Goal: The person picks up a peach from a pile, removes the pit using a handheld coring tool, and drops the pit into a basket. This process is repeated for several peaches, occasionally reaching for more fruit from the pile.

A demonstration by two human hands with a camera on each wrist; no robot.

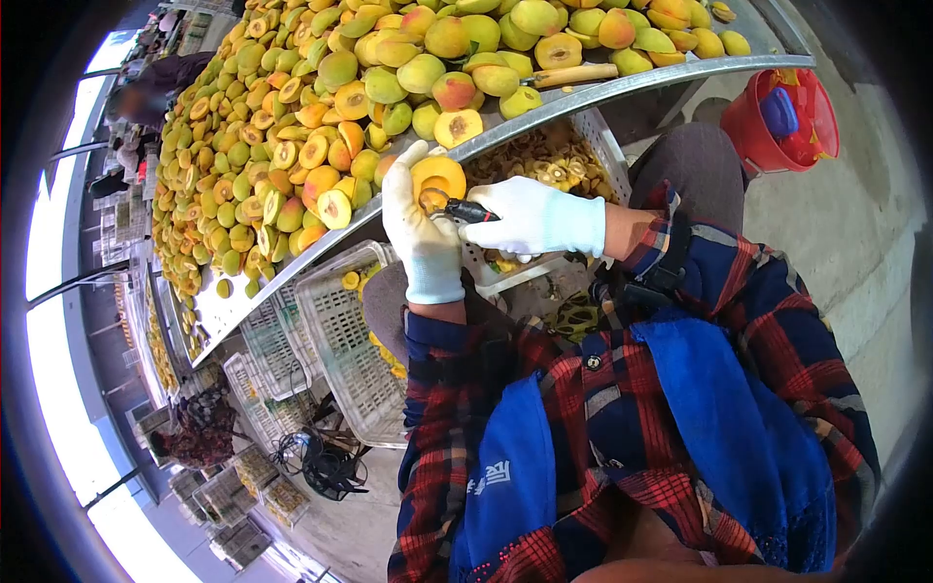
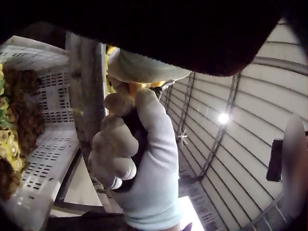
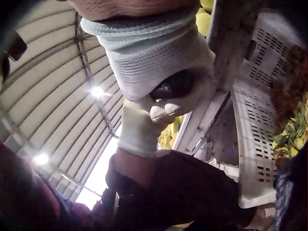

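Observation:
My left hand, in a white glove, holds a halved yellow peach with its cut face turned up. My gloved right hand grips a black-handled pitting tool, whose thin metal end is at the hollow of the peach half. In the left wrist view the right hand shows curled round the handle, below the left hand. The handle's dark butt pokes out of the right fist in the right wrist view. Both hands are close together at the table edge.
Whole and halved peaches are heaped on a metal-edged table, with a wooden-handled knife among them. Below, a white crate holds pits and scraps. Another crate stands left, a red bucket right.

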